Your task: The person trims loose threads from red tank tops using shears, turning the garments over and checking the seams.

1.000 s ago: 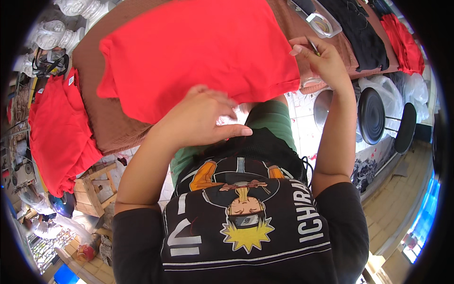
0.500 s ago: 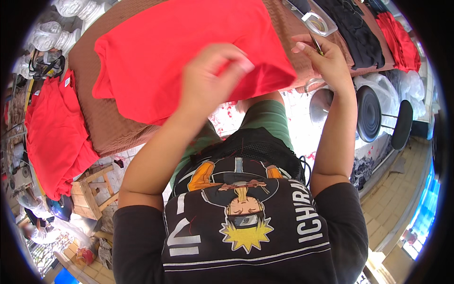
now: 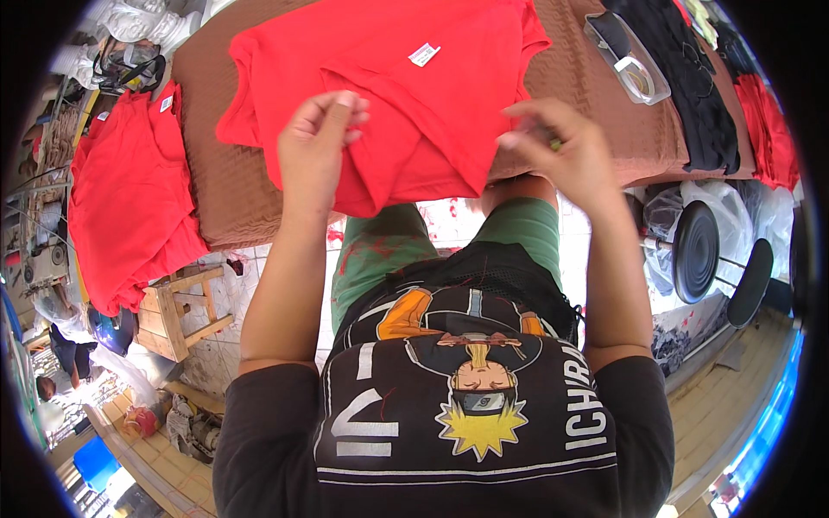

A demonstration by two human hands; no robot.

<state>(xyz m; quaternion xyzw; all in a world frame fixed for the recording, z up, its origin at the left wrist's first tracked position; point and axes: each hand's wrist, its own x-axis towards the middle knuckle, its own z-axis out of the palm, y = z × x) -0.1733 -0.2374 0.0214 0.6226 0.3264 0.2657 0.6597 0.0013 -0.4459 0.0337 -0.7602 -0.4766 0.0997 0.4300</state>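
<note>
A red garment with a white label lies on the brown cloth-covered table in front of me, its near edge folded and hanging over the table edge. My left hand is over its left part, fingers curled in and thumb against them; whatever they may pinch is too small to see. Beside the garment's right edge, my right hand is blurred, its fingers bent round a small pointed tool. Only a dark and yellowish bit of that tool shows in the palm.
A clear plastic tray holding a white ring-shaped item sits at the table's right, beside black cloth. More red garments hang at the left and far right. Black weight plates and a wooden stool stand below the table.
The red garment now lies differently, with its white label and a fold showing. My left hand has drawn away to the left, and my right hand has moved down beside the garment. The view has shifted.
</note>
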